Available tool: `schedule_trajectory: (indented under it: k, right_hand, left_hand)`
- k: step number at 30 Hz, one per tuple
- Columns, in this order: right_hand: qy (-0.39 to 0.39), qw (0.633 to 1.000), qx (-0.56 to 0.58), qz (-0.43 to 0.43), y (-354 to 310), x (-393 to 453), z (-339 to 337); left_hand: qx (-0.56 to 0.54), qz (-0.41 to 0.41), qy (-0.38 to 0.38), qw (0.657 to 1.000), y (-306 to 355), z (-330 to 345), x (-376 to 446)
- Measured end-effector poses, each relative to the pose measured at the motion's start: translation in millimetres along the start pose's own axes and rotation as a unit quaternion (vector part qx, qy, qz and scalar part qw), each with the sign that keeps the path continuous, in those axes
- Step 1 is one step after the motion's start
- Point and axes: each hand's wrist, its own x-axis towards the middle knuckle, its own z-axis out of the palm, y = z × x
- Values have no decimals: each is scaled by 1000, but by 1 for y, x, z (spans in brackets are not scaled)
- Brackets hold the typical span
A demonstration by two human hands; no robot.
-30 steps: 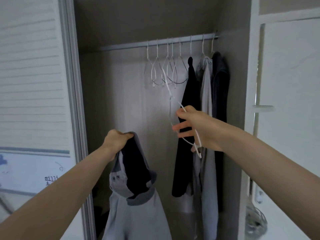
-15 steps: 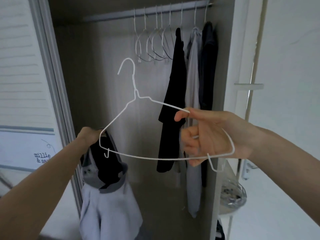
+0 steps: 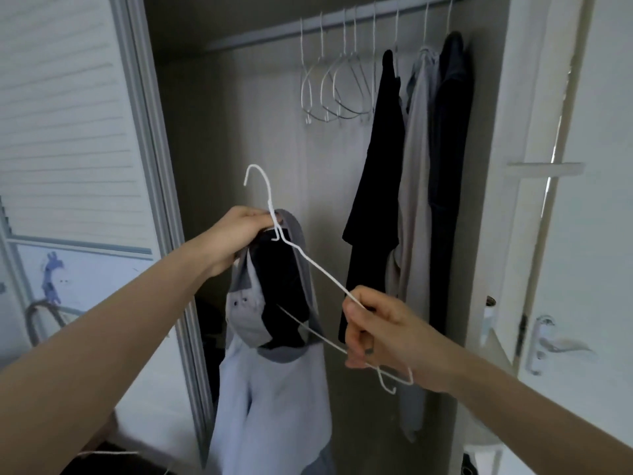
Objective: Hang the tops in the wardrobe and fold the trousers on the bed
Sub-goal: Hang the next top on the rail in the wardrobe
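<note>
In front of the open wardrobe (image 3: 239, 138), the left hand (image 3: 236, 234) grips the collar of a pale blue-grey top (image 3: 274, 389) with a darker grey hood edge and a black lining, so the garment hangs limp below the fist. A white wire hanger (image 3: 318, 269) slants from that collar down to the right hand (image 3: 380, 334), whose curled fingers clasp its lower end. Further right, empty hangers (image 3: 335, 87) and three hung garments (image 3: 418, 166) dangle from the rail (image 3: 274, 32).
</note>
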Motion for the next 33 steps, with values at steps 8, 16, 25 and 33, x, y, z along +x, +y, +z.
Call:
schedule_trajectory:
  k: [8, 16, 25, 33]
  right_hand:
    - [-4, 978, 153, -141, -14, -6, 10]
    - [-49, 983, 162, -69, -24, 2, 14]
    - [-41, 845, -522, -110, 25, -13, -7]
    - [105, 690, -680, -227, 5, -24, -20]
  left_hand:
    - [404, 196, 34, 893, 51, -17, -30]
    - [171, 310, 40, 935, 64, 5, -36]
    - [40, 272, 79, 958, 54, -4, -36]
    - [40, 207, 196, 958, 15, -33, -28]
